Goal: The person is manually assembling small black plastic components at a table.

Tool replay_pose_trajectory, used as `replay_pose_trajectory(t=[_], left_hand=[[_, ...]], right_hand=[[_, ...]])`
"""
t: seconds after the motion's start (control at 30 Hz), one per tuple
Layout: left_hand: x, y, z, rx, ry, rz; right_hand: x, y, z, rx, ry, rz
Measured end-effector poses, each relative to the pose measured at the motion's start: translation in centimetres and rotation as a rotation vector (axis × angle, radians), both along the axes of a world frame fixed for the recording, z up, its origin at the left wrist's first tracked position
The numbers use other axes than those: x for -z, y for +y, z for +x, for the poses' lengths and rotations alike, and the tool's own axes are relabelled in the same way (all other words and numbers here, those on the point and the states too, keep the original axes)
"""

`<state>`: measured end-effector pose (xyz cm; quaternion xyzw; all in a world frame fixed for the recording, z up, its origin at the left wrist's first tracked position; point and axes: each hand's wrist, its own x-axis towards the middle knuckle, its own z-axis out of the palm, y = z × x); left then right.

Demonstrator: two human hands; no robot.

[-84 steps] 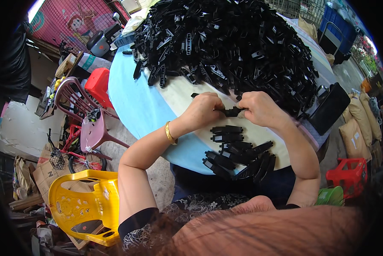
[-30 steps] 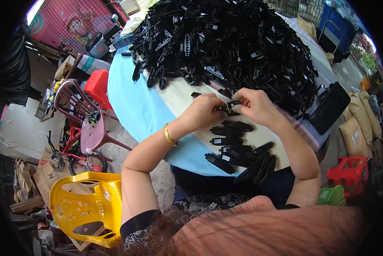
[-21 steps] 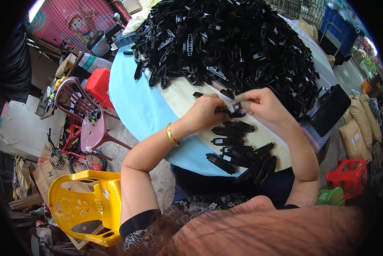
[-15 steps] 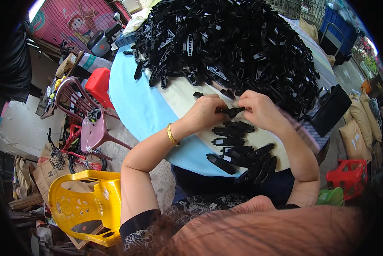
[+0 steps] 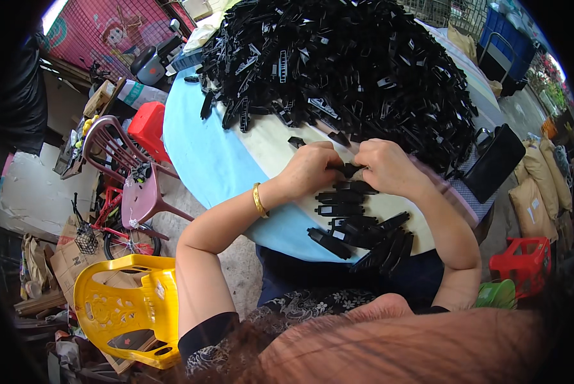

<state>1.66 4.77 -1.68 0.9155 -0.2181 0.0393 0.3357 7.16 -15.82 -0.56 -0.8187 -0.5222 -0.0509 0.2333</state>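
Between my fingertips is a small black plastic part (image 5: 349, 170), mostly covered by both hands. My left hand (image 5: 310, 168), with a gold bangle at the wrist, pinches its left end. My right hand (image 5: 384, 165) grips the other end, fingers curled. Just below my hands, several similar long black parts (image 5: 340, 210) lie in a loose row toward the table's near edge, some fanned out. A large heap of black plastic parts (image 5: 338, 70) covers the far side of the table. One small loose piece (image 5: 296, 141) lies beyond my left hand.
The round table has a blue and cream cloth (image 5: 203, 153). A black bag (image 5: 493, 163) rests at its right edge. On the left stand a yellow chair (image 5: 127, 307), a pink chair (image 5: 139, 198) and a red stool (image 5: 148, 131). Another red stool (image 5: 522, 265) and sacks (image 5: 533, 205) are on the right.
My right hand has rolled inward and closed nearer to my left, hiding more of the black part. The row of parts and the heap look unchanged.
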Motion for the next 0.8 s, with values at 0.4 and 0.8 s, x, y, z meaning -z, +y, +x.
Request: replay_pose_trajectory(t=[0.4,0.8], left_hand=[[-0.5,5.9,1.7,-0.312,0.023,0.221],[-0.3,-1.4,6.3,-0.019,-0.198,0.016]], right_hand=[[-1.8,-2.3,1.2,0.118,0.047,0.017],[-0.3,-2.1,1.5,0.344,-0.105,-0.144]])
